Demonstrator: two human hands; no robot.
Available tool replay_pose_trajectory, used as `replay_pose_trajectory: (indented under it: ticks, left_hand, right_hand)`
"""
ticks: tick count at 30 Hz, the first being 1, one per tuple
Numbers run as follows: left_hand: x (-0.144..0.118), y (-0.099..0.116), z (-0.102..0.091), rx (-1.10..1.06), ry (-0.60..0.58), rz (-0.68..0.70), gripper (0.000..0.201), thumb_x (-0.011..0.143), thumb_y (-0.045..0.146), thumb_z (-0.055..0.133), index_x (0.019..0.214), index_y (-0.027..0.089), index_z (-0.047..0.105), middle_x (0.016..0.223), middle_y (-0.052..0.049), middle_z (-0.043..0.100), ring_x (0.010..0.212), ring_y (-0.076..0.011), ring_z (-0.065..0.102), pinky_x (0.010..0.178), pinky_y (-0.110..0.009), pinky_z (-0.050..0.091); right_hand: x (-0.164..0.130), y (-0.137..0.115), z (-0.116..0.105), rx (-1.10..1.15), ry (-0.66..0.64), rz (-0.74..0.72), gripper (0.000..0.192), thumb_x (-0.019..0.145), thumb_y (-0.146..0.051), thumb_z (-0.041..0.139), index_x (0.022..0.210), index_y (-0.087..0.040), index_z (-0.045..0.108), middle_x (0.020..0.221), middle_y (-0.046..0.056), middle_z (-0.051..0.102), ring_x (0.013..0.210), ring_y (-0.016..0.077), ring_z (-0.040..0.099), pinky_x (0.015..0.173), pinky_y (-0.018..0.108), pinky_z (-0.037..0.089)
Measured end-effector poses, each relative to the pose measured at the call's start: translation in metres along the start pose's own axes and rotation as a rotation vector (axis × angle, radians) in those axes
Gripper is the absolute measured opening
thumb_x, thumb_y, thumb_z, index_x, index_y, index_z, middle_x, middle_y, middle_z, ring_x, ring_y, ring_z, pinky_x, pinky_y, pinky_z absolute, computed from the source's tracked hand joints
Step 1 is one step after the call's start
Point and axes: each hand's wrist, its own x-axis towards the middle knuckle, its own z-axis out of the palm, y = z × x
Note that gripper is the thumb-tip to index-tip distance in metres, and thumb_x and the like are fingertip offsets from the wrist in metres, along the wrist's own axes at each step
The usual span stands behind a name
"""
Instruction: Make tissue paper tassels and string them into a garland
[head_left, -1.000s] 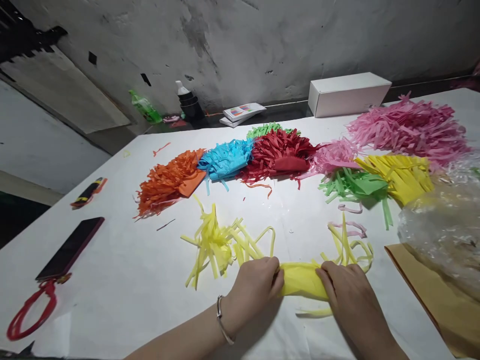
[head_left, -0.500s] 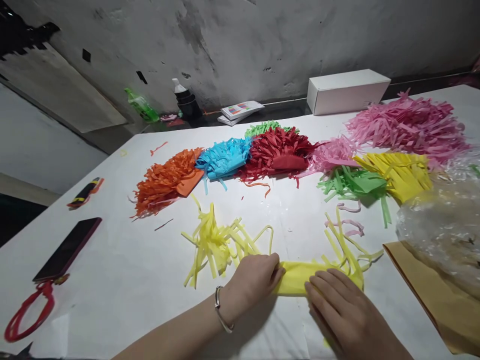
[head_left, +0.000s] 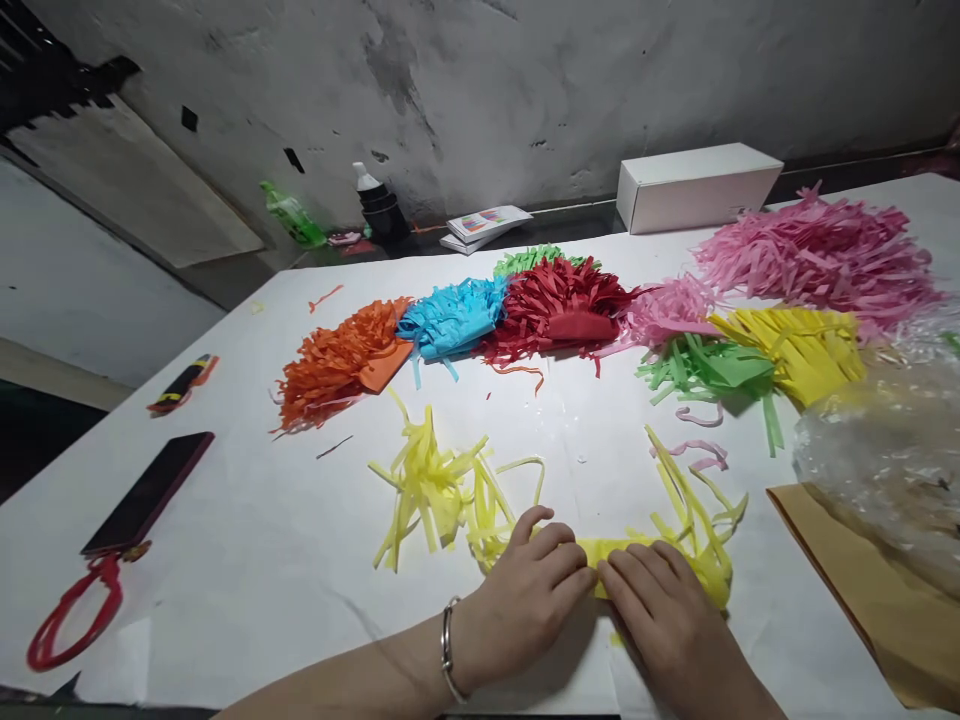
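Observation:
A strip of yellow fringed tissue paper (head_left: 598, 550) lies across the white table in front of me, its loose fringes spreading out at both ends. My left hand (head_left: 529, 590), with a silver bangle on the wrist, is on the strip's left part, fingers bent and one fingertip raised. Close beside it, my right hand (head_left: 667, 610) has its fingers together, curled over the band. Both thumbs are hidden under the hands. A loose bunch of yellow tissue strips (head_left: 426, 485) rests just beyond my left hand.
Fringed paper bundles stand in a row behind: orange (head_left: 337, 365), blue (head_left: 454, 320), red (head_left: 566, 305), green (head_left: 709, 365) and yellow (head_left: 795, 350). A pink pile (head_left: 817, 250) and clear plastic bag (head_left: 877, 460) are right, above brown paper (head_left: 862, 590). A phone (head_left: 150, 495) lies left.
My left hand has shifted right along the yellow strip, its fingers loosening from a fist, and now almost meets my right hand. Less of the band shows between them.

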Motion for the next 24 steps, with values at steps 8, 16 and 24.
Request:
replay_pose_trajectory:
  ticks: [8, 16, 24]
  left_hand:
    - [-0.020, -0.008, -0.002, -0.107, -0.031, -0.004, 0.017, 0.100, 0.012, 0.050, 0.110, 0.020, 0.062, 0.098, -0.002, 0.071, 0.089, -0.0179, 0.056, 0.092, -0.038, 0.036]
    - [-0.012, 0.002, -0.012, -0.148, -0.044, -0.370, 0.023, 0.099, 0.013, 0.042, 0.086, 0.018, 0.059, 0.092, -0.005, 0.063, 0.085, -0.0206, 0.053, 0.083, -0.041, 0.038]
    - [-0.001, -0.004, -0.002, 0.065, -0.162, -0.446, 0.025, 0.096, 0.016, 0.048, 0.073, 0.018, 0.057, 0.082, -0.004, 0.058, 0.078, -0.0213, 0.050, 0.073, -0.039, 0.037]
  right_hand:
    - [-0.025, 0.032, -0.029, 0.000, -0.081, -0.101, 0.036, 0.094, -0.001, 0.039, 0.116, -0.011, 0.066, 0.104, 0.010, 0.074, 0.108, 0.0236, 0.064, 0.109, 0.046, 0.037]
    - [-0.022, 0.032, -0.021, -0.045, -0.163, 0.161, 0.016, 0.097, -0.016, 0.050, 0.088, -0.022, 0.061, 0.089, 0.003, 0.065, 0.091, 0.0195, 0.063, 0.110, 0.050, 0.028]
    - [-0.011, 0.020, -0.015, -0.318, -0.053, 0.222, 0.011, 0.097, -0.025, 0.057, 0.096, -0.018, 0.066, 0.102, 0.012, 0.069, 0.100, 0.0304, 0.063, 0.104, 0.060, 0.032]
